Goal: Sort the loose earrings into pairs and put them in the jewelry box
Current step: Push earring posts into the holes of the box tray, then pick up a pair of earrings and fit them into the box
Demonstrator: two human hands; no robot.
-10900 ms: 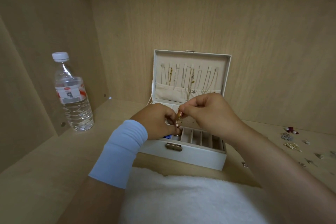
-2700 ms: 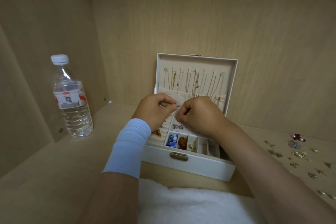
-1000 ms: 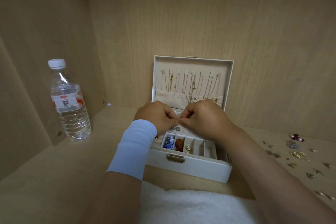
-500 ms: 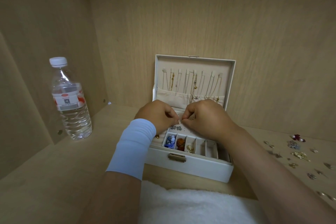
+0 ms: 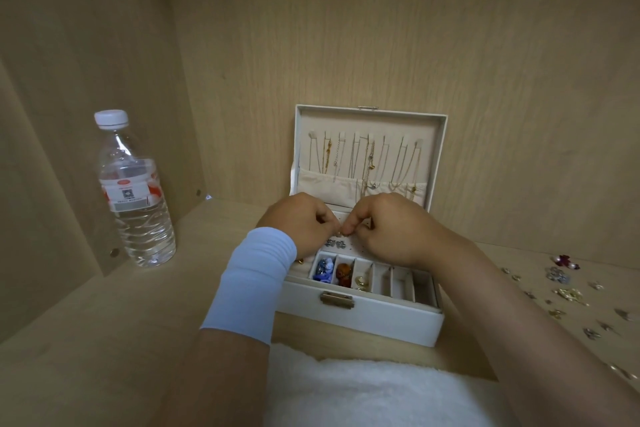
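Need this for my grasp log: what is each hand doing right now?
Left hand: fingers curled, fingertips meeting the right's; hold cannot be told.
Right hand: pinching a tiny earring over the jewelry box.

— Where are the hands?
— Left hand (image 5: 301,225) and right hand (image 5: 388,229) sit side by side over the back half of the jewelry box (image 5: 381,319), knuckles up.
— And the fingers (image 5: 349,224)?
— Curled, tips meeting between the hands. Anything pinched there is too small to see.
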